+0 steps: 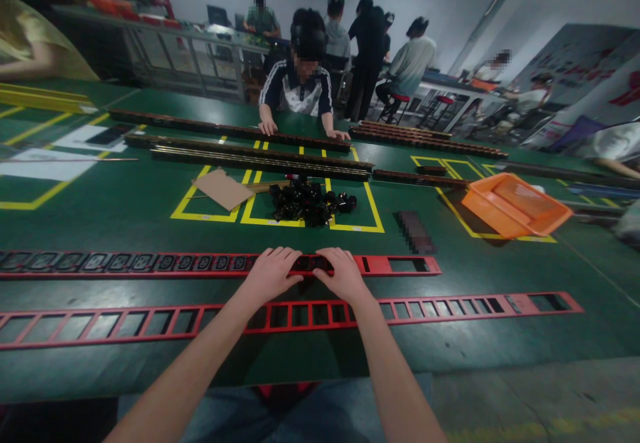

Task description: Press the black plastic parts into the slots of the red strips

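Two long red frames lie across the green table. The far frame (377, 265) holds a row of black sockets (186, 262) in its left part. My left hand (274, 273) grips this frame near the middle, its fingers over the far edge and its thumb on the near side. Just to the right, my right hand (345, 275) holds the same frame in a similar way, thumb turned inward. Black pieces (307, 263) show in the frame between the hands, partly covered. Below my wrists, the near frame (425, 310) has a row of open slots.
Beyond the frames are a pile of black parts (305, 201), cardboard (223, 189), a dark blurred object (416, 231) and a tilted orange basket (515, 206). Long dark rails (260, 162) lie farther back, where a person's hands (269, 127) rest near another rail.
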`<action>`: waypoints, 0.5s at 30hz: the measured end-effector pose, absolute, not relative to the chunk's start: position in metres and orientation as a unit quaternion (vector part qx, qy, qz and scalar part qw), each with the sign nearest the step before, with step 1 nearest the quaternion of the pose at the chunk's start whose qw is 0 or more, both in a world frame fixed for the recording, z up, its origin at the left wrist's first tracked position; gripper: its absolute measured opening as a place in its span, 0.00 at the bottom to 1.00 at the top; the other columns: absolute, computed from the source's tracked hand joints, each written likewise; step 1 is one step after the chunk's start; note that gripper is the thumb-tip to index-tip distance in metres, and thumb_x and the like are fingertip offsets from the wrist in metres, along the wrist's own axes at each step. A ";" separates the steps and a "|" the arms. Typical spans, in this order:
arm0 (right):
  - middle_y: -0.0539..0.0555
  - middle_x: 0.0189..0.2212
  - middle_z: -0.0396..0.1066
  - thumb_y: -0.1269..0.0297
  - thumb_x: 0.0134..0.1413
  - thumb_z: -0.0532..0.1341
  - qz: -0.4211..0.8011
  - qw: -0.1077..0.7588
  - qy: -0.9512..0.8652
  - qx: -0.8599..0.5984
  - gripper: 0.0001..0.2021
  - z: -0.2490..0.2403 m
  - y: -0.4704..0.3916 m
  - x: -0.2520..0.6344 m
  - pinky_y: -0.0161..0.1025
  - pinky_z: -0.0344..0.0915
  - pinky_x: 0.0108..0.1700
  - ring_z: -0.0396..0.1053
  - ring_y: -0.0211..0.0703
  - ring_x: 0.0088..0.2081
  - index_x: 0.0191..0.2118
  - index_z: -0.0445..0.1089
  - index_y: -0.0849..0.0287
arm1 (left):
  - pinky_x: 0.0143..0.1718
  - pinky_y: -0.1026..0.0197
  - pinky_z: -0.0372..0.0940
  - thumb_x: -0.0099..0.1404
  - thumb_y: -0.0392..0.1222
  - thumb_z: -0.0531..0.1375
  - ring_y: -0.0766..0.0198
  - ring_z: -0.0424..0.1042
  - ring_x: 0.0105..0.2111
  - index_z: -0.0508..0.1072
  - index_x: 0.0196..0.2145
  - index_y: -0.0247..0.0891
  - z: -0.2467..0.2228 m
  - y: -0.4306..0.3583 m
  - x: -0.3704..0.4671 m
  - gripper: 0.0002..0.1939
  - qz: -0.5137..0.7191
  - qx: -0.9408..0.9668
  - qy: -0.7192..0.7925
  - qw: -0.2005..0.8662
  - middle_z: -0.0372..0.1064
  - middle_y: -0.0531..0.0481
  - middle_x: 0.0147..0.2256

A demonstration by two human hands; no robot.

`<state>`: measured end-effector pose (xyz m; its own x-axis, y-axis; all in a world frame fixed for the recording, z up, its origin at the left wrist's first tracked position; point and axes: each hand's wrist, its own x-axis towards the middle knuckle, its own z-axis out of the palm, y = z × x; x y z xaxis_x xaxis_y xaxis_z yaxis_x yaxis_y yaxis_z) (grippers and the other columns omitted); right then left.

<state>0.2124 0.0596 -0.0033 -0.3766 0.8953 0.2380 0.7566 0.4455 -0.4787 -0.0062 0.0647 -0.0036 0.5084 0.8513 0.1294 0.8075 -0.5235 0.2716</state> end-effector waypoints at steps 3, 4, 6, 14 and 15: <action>0.57 0.49 0.72 0.64 0.55 0.65 0.122 0.235 -0.817 -0.512 0.20 -0.002 0.057 0.212 0.51 0.60 0.53 0.67 0.52 0.51 0.53 0.67 0.55 | 0.49 0.51 0.60 0.63 0.49 0.62 0.52 0.68 0.49 0.67 0.53 0.44 -0.004 0.064 -0.006 0.22 0.127 0.864 0.479 0.087 0.71 0.45 0.50; 0.58 0.49 0.72 0.63 0.55 0.65 0.113 0.236 -0.816 -0.515 0.20 -0.002 0.056 0.212 0.51 0.60 0.54 0.67 0.53 0.51 0.53 0.67 0.55 | 0.49 0.51 0.60 0.63 0.49 0.62 0.52 0.68 0.49 0.67 0.53 0.44 -0.004 0.064 -0.006 0.22 0.128 0.863 0.480 0.087 0.71 0.45 0.50; 0.58 0.48 0.72 0.63 0.54 0.65 0.105 0.237 -0.815 -0.518 0.19 -0.001 0.056 0.212 0.52 0.59 0.54 0.67 0.53 0.51 0.52 0.68 0.56 | 0.49 0.51 0.60 0.63 0.48 0.63 0.52 0.68 0.50 0.67 0.53 0.43 -0.003 0.064 -0.006 0.22 0.129 0.863 0.481 0.084 0.71 0.45 0.50; 0.55 0.45 0.74 0.64 0.56 0.64 0.116 0.235 -0.819 -0.510 0.13 0.000 0.057 0.212 0.51 0.59 0.53 0.68 0.51 0.49 0.47 0.69 0.54 | 0.48 0.51 0.60 0.62 0.46 0.64 0.52 0.68 0.49 0.67 0.53 0.41 -0.004 0.064 -0.009 0.23 0.137 0.868 0.473 0.070 0.71 0.46 0.50; 0.55 0.45 0.74 0.65 0.56 0.64 0.119 0.236 -0.819 -0.509 0.13 0.000 0.057 0.212 0.51 0.59 0.53 0.68 0.50 0.49 0.48 0.69 0.54 | 0.49 0.51 0.60 0.62 0.46 0.64 0.52 0.68 0.49 0.67 0.53 0.41 -0.004 0.064 -0.010 0.23 0.139 0.866 0.474 0.070 0.71 0.46 0.50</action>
<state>0.2115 0.0573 -0.0002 -0.3710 0.8895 0.2667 0.7773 0.4546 -0.4350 -0.0104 0.0642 -0.0038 0.5110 0.8415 0.1751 0.8025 -0.5401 0.2537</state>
